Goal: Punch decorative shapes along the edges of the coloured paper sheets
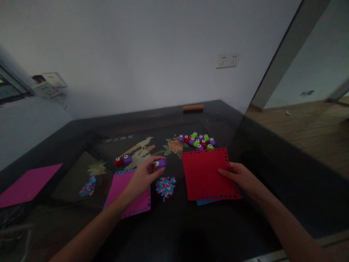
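Observation:
My left hand [148, 171] is closed round a small purple craft punch [160, 163], above the corner of a pink sheet [117, 189] with punched holes along its edges. Between thumb and fingers, my right hand [236, 174] grips the right edge of a red paper sheet [204, 174]. Holes run along the red sheet's top, right and bottom edges. Part of a blue sheet [208, 202] shows beneath it. Between the two sheets lies a pile of pink, blue and white paper bits [165, 187].
Several purple, red and green punches [196, 141] cluster behind the red sheet. A red punch [118, 161] and a purple punch [127, 159] stand at left. Farther left lie more paper bits [88, 186] and a pink sheet [29, 183]. A brown stick [193, 108] rests near the wall on the dark table [163, 233].

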Tool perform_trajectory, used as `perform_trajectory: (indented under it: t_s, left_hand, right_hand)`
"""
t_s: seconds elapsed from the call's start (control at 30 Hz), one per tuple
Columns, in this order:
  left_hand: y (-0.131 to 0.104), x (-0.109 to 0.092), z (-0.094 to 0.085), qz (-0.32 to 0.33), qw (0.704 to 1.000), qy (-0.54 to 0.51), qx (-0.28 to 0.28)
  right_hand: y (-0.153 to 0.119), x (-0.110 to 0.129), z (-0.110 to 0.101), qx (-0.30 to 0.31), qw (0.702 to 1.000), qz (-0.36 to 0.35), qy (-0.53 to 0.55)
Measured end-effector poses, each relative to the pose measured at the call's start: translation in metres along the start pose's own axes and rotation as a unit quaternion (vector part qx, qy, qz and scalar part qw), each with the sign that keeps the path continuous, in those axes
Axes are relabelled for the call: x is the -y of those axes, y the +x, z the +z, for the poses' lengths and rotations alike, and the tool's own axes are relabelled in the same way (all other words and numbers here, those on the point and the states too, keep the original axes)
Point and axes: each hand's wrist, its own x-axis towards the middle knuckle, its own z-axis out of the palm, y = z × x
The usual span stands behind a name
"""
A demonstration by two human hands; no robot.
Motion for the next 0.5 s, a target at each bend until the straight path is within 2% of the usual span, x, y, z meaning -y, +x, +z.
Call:
perform_trajectory:
  t_s: [0.13, 0.3, 0.4, 0.5]
  left_hand:
    - [0.043, -0.003, 0.014, 0.032, 0.999, 0.036, 0.004]
    - [0.099, 0.01, 0.046, 0.063, 0.995, 0.082, -0.018]
    - [0.121, 0.016, 0.062, 0.067, 0.991, 0.114, -0.017]
    - [0.133, 0.017, 0.072, 0.07, 0.986, 0.151, -0.014]
  right_hand:
    - [-0.001, 0.001, -0.012, 0.004, 1.0, 0.011, 0.016]
    - [-0.002, 0.001, -0.014, 0.014, 0.999, -0.028, 0.019]
    - [-0.001, 0.001, -0.014, 0.022, 0.999, -0.032, 0.021]
    - [-0.002, 0.001, -0.014, 0.026, 0.999, -0.033, 0.028]
